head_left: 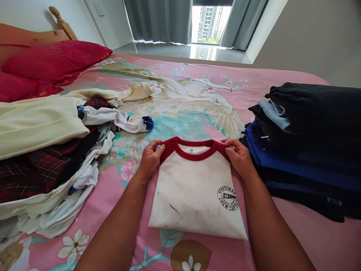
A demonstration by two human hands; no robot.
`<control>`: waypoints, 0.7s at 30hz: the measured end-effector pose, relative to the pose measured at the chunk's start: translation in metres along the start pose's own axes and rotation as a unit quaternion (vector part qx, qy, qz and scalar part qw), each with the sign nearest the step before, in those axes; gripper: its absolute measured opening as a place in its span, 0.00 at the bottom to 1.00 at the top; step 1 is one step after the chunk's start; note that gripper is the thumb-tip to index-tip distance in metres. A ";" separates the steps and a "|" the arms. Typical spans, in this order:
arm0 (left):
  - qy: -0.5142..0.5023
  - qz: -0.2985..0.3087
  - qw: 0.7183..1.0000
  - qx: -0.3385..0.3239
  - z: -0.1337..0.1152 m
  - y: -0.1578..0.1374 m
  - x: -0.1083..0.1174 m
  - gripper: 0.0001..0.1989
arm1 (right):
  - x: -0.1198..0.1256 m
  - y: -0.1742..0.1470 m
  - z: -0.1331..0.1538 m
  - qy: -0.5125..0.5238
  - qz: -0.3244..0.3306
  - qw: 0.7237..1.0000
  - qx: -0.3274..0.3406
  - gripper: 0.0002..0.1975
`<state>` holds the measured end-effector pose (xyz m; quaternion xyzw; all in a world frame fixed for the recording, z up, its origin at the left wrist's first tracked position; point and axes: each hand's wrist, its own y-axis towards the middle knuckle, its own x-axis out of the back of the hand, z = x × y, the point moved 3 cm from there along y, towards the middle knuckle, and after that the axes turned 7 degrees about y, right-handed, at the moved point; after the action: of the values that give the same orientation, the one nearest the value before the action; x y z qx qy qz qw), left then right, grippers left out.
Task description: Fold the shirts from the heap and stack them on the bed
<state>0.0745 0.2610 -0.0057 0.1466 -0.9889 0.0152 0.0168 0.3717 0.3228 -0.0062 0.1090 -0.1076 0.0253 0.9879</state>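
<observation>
A white T-shirt (pixel 194 188) with dark red collar and shoulders lies folded into a neat block on the bed, front side up. Its collar points away from me, and a round black print sits at its lower right. Dark smudges mark the white cloth. My left hand (pixel 152 158) pinches the red left shoulder edge between thumb and fingers. On the other side, my right hand (pixel 239 155) grips the right shoulder edge the same way. The fingertips are partly hidden beneath the fabric.
A loose heap of clothes (pixel 42 128), cream, plaid and white, lies at left. To the right stands a stack of folded dark clothes (pixel 307 143). Red pillows (pixel 59 62) rest by the wooden headboard (pixel 34 35). A patterned pink sheet (pixel 191 71) covers the bed.
</observation>
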 end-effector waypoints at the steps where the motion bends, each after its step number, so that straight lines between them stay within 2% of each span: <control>1: -0.050 0.013 0.999 -0.001 -0.002 -0.001 -0.001 0.12 | -0.002 -0.002 0.004 0.059 0.006 0.998 -0.006 0.05; 4: -0.127 0.032 0.991 -0.009 -0.007 -0.002 -0.001 0.09 | -0.008 -0.007 0.015 0.156 0.023 0.987 -0.017 0.04; 8: -0.159 0.057 0.986 0.006 -0.011 -0.005 -0.003 0.09 | -0.009 -0.008 0.017 0.150 -0.007 0.989 -0.012 0.07; 11: -0.157 0.071 0.985 0.014 -0.012 -0.008 -0.005 0.09 | -0.010 -0.006 0.010 0.112 0.017 0.993 -0.040 0.12; 13: -0.130 0.072 0.989 0.016 -0.011 -0.009 -0.006 0.09 | -0.011 -0.005 0.005 0.056 0.043 0.996 -0.046 0.11; 17: -0.094 0.070 0.993 0.004 -0.009 -0.006 -0.007 0.09 | -0.006 -0.003 0.007 -0.070 0.034 0.997 0.019 0.08; 21: -0.108 0.051 0.993 -0.014 -0.004 0.000 -0.005 0.09 | -0.003 0.000 0.011 -0.062 0.055 0.996 0.036 0.08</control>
<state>0.0791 0.2627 -0.0016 0.0967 -0.9912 -0.0142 -0.0890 0.3660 0.3207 0.0038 0.1400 -0.1734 0.0768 0.9718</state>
